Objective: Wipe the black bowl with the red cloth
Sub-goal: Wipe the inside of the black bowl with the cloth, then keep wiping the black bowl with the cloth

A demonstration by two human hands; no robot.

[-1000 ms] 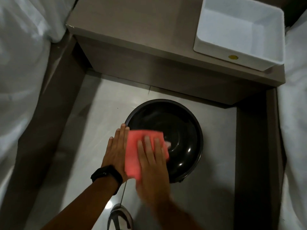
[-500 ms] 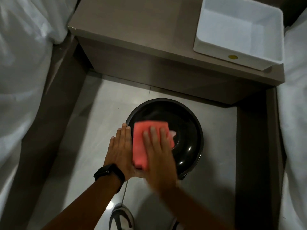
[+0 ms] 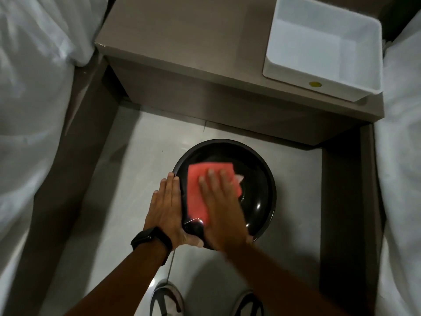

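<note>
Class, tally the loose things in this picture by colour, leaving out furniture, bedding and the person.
Black: 1, the bowl
Red: 1, the cloth
White: 1, the tub
Total: 3

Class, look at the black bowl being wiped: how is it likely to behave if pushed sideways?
The black bowl looks glossy, so probably slippery. It sits on smooth floor, so it would likely slide; the left hand braces its rim, suggesting this.

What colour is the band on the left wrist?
Black; the wrist band shows plainly in the head view, just behind the left hand.
</note>
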